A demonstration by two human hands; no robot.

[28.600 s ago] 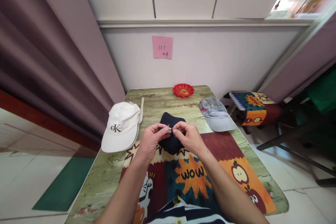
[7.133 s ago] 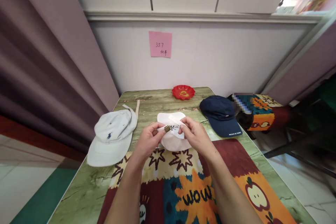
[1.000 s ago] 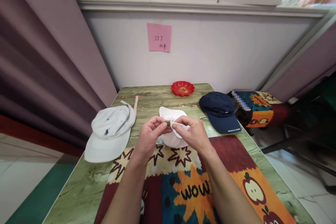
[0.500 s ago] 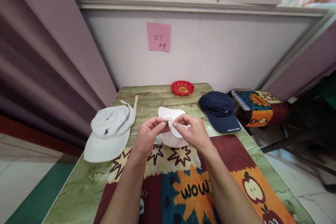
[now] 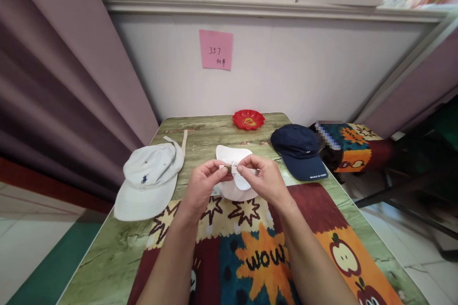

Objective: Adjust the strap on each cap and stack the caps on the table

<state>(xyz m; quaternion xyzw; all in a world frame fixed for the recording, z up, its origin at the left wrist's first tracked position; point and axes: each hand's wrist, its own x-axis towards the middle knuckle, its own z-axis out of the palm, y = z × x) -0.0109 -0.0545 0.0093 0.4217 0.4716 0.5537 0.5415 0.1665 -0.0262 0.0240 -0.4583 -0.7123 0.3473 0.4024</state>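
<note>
A white cap [image 5: 236, 194] lies at the middle of the table, partly hidden behind my hands. Its back strap [image 5: 234, 169] runs between my fingertips, with a small brownish piece on it that looks like a buckle. Thumb and fingers of my left hand [image 5: 203, 182] pinch the strap on the left side. On the other side, my right hand [image 5: 264, 180] grips the strap's right part between thumb and forefinger. The two thumbs are a short way apart. Fine detail of the fastening is too small to make out.
A pale grey cap [image 5: 152, 167] with loose straps sits at the left, a navy cap [image 5: 296, 145] at the right. Towards the wall stands a red scalloped dish [image 5: 248, 119]. A colourful mat [image 5: 246, 267] covers the near part of the green table [image 5: 96, 248].
My thumbs have moved slightly apart, and more of the strap and its brownish piece shows between them. The cap and other things stay where they were.
</note>
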